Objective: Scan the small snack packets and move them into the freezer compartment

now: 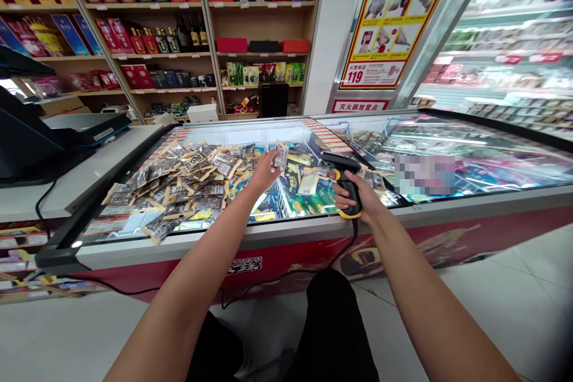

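My left hand (265,173) pinches a small snack packet (281,155) above the glass top of the chest freezer. Wrapped round the grip of a black and yellow barcode scanner (351,194) is my right hand (364,194). The scanner's head points left, towards the packet, and its cable hangs down over the freezer's front. To the left of my left hand lies a wide heap of similar dark packets (192,176) with tan edges. A few more packets lie near the scanner. Beneath the glass, coloured packages (295,176) show inside the freezer.
The chest freezer (286,239) runs across in front of me. On the left is a counter (27,197) with a dark checkout machine (27,131). Behind stand shelves of boxes (210,5), and a lit display fridge (514,59) is at right. The scanner cable (277,277) loops low before my knees.
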`<act>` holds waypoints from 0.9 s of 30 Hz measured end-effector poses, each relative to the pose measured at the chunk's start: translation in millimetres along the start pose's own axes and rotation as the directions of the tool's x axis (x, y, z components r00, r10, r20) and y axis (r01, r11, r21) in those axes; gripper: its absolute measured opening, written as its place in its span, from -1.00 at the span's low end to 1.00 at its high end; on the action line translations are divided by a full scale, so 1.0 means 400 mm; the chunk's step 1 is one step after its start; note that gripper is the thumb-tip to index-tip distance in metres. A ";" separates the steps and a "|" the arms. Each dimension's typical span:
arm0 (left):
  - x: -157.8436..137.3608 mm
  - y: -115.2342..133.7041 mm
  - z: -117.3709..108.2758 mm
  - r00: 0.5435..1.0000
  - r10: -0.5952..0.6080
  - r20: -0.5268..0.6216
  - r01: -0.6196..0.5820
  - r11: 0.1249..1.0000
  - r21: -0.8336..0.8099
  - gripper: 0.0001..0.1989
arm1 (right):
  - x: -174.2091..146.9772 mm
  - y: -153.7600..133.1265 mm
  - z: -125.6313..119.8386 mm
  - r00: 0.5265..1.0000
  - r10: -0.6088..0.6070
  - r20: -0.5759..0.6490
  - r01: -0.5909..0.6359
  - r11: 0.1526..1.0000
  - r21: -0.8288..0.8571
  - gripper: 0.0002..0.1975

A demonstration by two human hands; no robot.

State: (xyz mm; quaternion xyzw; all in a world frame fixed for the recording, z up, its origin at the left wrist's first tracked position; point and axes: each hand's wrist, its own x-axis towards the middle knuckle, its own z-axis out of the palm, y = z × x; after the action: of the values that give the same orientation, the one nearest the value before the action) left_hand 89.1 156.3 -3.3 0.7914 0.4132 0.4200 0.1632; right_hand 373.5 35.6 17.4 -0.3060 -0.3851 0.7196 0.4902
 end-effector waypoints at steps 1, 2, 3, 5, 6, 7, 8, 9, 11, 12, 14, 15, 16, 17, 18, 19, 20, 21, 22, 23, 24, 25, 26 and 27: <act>-0.001 -0.002 0.002 1.000 0.002 0.008 -0.002 1.000 -0.009 -0.61 | -0.001 -0.001 0.000 1.000 -0.001 0.003 0.001 1.000 -0.006 -0.58; -0.002 -0.003 0.004 1.000 0.003 0.014 -0.003 1.000 -0.017 -0.56 | -0.002 -0.001 0.001 1.000 0.000 0.005 0.000 1.000 -0.009 -0.58; -0.002 -0.005 0.005 1.000 0.004 0.019 -0.004 1.000 -0.025 -0.52 | -0.002 -0.001 0.001 1.000 -0.001 0.005 0.001 1.000 -0.007 -0.58; -0.003 -0.009 0.009 0.999 0.017 0.033 -0.016 0.999 -0.034 -0.51 | -0.002 -0.001 0.000 1.000 -0.006 0.003 0.006 1.000 0.004 -0.57; -0.004 -0.011 0.010 0.999 0.031 0.041 -0.029 0.999 -0.038 -0.52 | -0.001 0.000 -0.001 1.000 -0.010 0.002 0.010 1.000 0.010 -0.56; -0.004 -0.012 0.011 0.997 0.048 0.052 -0.046 0.998 -0.041 -0.55 | 0.000 0.000 -0.002 1.000 -0.012 0.002 0.012 1.000 0.013 -0.56; -0.004 -0.013 0.011 0.996 0.066 0.062 -0.064 0.997 -0.043 -0.58 | 0.002 0.001 -0.004 1.000 -0.012 0.002 0.012 1.000 0.015 -0.55; -0.004 -0.013 0.011 0.994 0.082 0.068 -0.079 0.996 -0.043 -0.62 | 0.003 0.001 -0.006 1.000 -0.009 0.002 0.009 1.000 0.016 -0.55; -0.005 -0.010 0.010 0.993 0.091 0.081 -0.088 0.995 -0.038 -0.66 | 0.005 0.001 -0.010 1.000 0.001 0.001 -0.001 1.000 0.019 -0.55; -0.006 -0.008 0.009 0.992 0.088 0.088 -0.086 0.996 -0.034 -0.67 | 0.006 0.001 -0.012 1.000 0.005 0.002 -0.005 1.000 0.020 -0.55; -0.007 -0.003 0.007 0.992 0.084 0.095 -0.082 0.996 -0.028 -0.68 | 0.007 0.001 -0.014 1.000 0.009 0.006 -0.009 1.000 0.021 -0.56; -0.008 -0.002 0.006 0.992 0.085 0.098 -0.082 0.996 -0.029 -0.69 | 0.007 0.001 -0.014 1.000 0.008 0.010 -0.009 1.000 0.022 -0.56; -0.008 -0.001 0.006 0.991 0.086 0.099 -0.083 0.996 -0.030 -0.69 | 0.007 0.000 -0.014 1.000 0.008 0.013 -0.008 1.000 0.025 -0.57; -0.008 -0.001 0.007 0.991 0.087 0.098 -0.084 0.996 -0.033 -0.69 | 0.007 0.000 -0.014 1.000 0.008 0.016 -0.009 1.000 0.030 -0.58; -0.007 -0.002 0.008 0.992 0.086 0.095 -0.083 0.996 -0.038 -0.69 | 0.007 0.000 -0.014 1.000 0.008 0.017 -0.009 0.999 0.037 -0.59; -0.007 -0.003 0.009 0.993 0.079 0.092 -0.075 0.996 -0.044 -0.68 | 0.006 -0.001 -0.014 1.000 0.007 0.016 -0.008 0.999 0.045 -0.61; -0.005 -0.004 0.011 0.994 0.064 0.089 -0.060 0.997 -0.054 -0.68 | 0.005 -0.002 -0.014 1.000 0.004 0.016 -0.005 0.998 0.057 -0.63; -0.004 -0.004 0.014 0.995 0.043 0.088 -0.037 0.997 -0.066 -0.68 | 0.004 -0.002 -0.015 1.000 -0.005 0.017 0.004 0.997 0.073 -0.64; -0.002 -0.003 0.017 0.996 0.018 0.091 -0.011 0.997 -0.079 -0.68 | 0.003 -0.003 -0.016 1.000 -0.020 0.018 0.019 0.995 0.094 -0.65; 0.000 0.000 0.022 0.995 -0.010 0.098 0.019 0.996 -0.088 -0.69 | 0.001 -0.005 -0.018 0.999 -0.043 0.019 0.040 0.992 0.121 -0.66; 0.001 0.006 0.027 0.993 -0.036 0.108 0.045 0.995 -0.087 -0.70 | -0.002 -0.006 -0.021 0.998 -0.067 0.020 0.063 0.986 0.153 -0.67; 0.002 0.015 0.034 0.991 -0.054 0.119 0.063 0.995 -0.076 -0.70 | -0.004 -0.008 -0.025 0.996 -0.089 0.023 0.083 0.978 0.189 -0.68; 0.003 0.026 0.043 0.990 -0.065 0.128 0.072 0.996 -0.052 -0.70 | -0.006 -0.010 -0.030 0.994 -0.107 0.027 0.098 0.968 0.230 -0.69; 0.002 0.039 0.053 0.987 -0.072 0.142 0.075 0.997 -0.020 -0.69 | -0.009 -0.011 -0.034 0.992 -0.119 0.031 0.106 0.955 0.275 -0.70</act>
State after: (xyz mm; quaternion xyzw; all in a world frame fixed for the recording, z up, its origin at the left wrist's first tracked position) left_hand 114.3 149.4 -5.9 0.8012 0.4242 0.3618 0.2173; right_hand 388.1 36.8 14.4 -0.1960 -0.3104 0.7438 0.5586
